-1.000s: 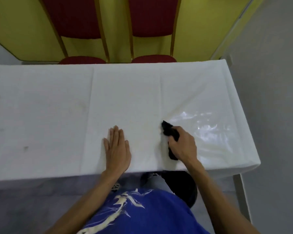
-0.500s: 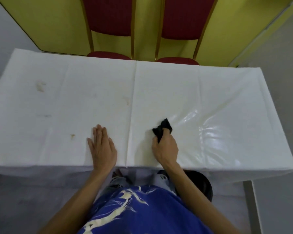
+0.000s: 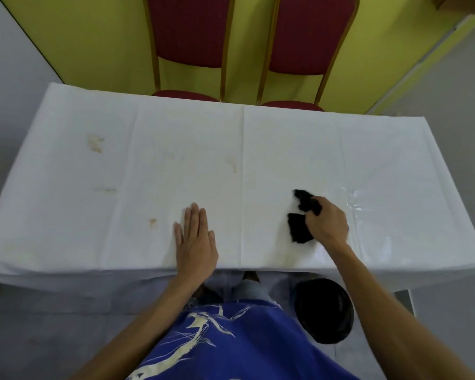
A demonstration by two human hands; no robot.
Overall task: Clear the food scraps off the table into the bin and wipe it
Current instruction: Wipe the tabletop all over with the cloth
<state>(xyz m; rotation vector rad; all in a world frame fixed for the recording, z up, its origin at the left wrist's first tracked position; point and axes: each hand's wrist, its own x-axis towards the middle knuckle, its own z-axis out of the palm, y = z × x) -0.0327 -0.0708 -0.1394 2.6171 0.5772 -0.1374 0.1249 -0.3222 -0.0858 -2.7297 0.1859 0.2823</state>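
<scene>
A white plastic cover lies over the table (image 3: 285,149). My right hand (image 3: 327,223) grips a black cloth (image 3: 300,227) and presses it on the cover right of the middle fold, near the front edge. My left hand (image 3: 195,242) lies flat on the cover, fingers straight, left of the fold. Brownish stains (image 3: 95,142) mark the left half, with a small orange spot (image 3: 152,222) close to my left hand. A wet shine (image 3: 354,207) shows just right of the cloth. The black bin (image 3: 324,311) stands on the floor under the front edge, by my right forearm.
Two red chairs (image 3: 189,31) with gold frames stand behind the far edge of the table, against a yellow wall. Grey floor lies on both sides. My blue shirt fills the bottom of the view.
The view has shifted so more of the stained left half shows. My right hand with the cloth has moved right, away from the fold. My left hand stays flat on the cover.
</scene>
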